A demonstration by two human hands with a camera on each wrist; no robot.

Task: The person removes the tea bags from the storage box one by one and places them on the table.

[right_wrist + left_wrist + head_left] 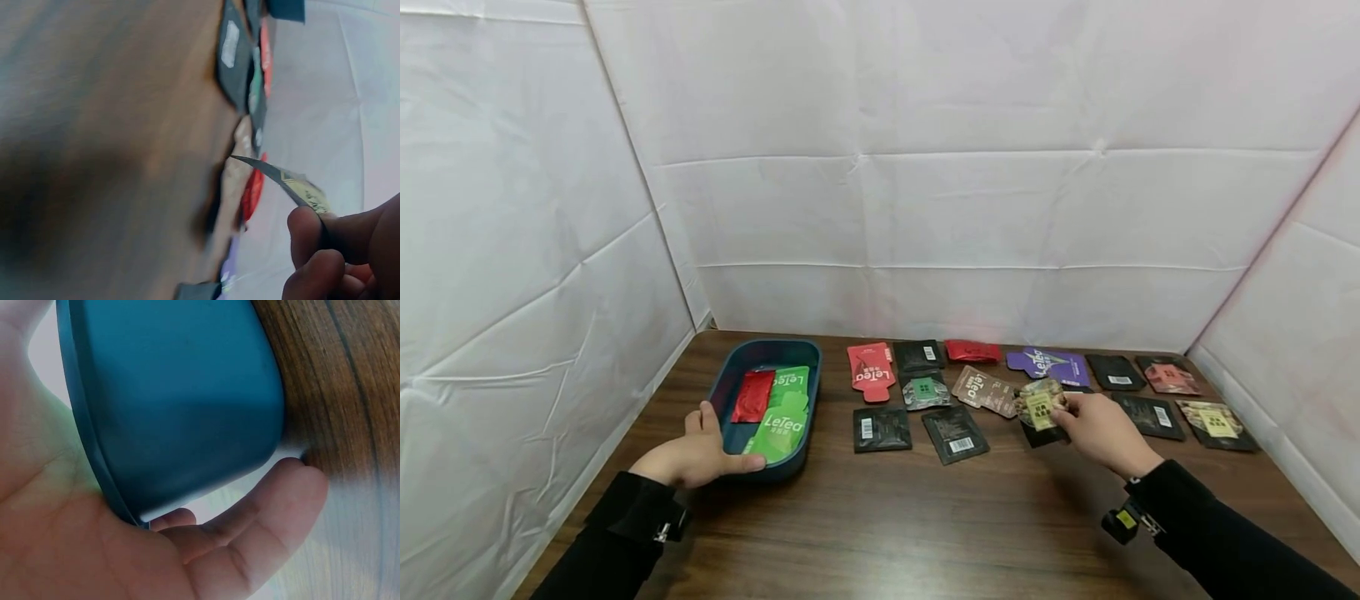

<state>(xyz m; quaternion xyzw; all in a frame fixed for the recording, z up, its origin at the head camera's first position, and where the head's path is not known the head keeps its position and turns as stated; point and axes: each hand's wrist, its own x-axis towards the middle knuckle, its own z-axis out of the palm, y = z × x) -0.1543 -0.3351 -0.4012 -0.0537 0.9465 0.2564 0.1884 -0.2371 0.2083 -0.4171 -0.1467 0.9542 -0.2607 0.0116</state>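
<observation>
My left hand (700, 454) grips the near corner of a dark teal tray (737, 367); in the left wrist view its fingers (250, 531) curl under the tray (181, 400). A red packet (752, 395) and green LeTea packets (784, 417) lie in the tray. My right hand (1093, 425) pinches a yellow-labelled packet (1040, 407) and holds it just above the table; the right wrist view shows that packet (294, 182) edge-on between thumb and fingers (312, 234).
Several flat packets lie in rows on the brown wooden table (925, 517): a red LeTea one (871, 371), black ones (882, 428), a purple one (1048, 365). White sheet walls (925, 167) close in the left, back and right.
</observation>
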